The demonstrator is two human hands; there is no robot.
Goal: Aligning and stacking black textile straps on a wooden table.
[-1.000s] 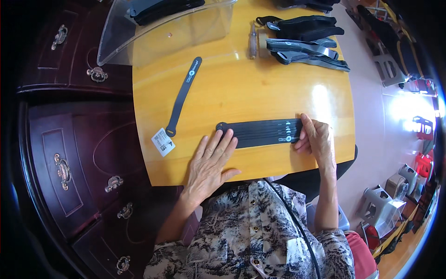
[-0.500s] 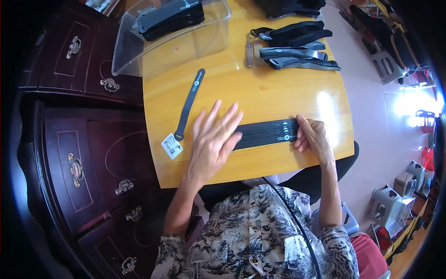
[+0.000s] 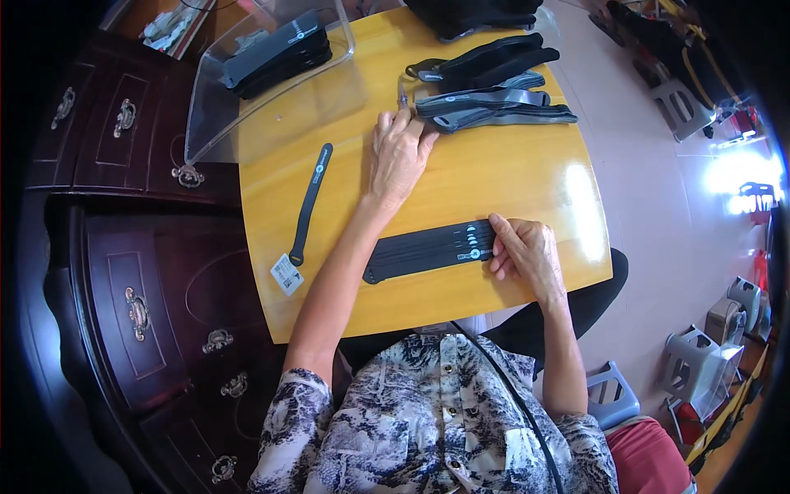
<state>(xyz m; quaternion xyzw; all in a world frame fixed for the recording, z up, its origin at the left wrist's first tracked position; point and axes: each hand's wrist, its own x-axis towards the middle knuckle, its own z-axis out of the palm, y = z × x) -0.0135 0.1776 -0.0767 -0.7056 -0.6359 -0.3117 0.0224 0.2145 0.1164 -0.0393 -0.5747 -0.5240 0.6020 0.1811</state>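
Note:
A flat stack of black straps (image 3: 420, 251) lies fanned side by side near the table's front edge. My right hand (image 3: 531, 251) pinches its right end, thumb on top and fingers curled at the edge. Farther up the table, my left hand (image 3: 397, 160) reaches out palm down, fingers a little apart. It is at a slim tool with a clear handle (image 3: 402, 97), which it partly covers; its fingertips are partly hidden. Just right of it lie bundles of grey-black straps (image 3: 494, 107). A single strap (image 3: 311, 202) lies left of my left forearm, its looped end by a white printed label (image 3: 286, 274).
A clear plastic bin (image 3: 350, 49) at the back left holds a stack of dark straps (image 3: 280, 58). More black bundles (image 3: 473, 16) sit at the far edge. Dark wooden drawers (image 3: 132, 313) stand left of the table (image 3: 494, 173). Grey stools (image 3: 687, 362) are on the floor at right.
My left hand has left the strap stack and moved away to the far side, by the slim tool. My right hand keeps its hold. The whole view has shifted slightly.

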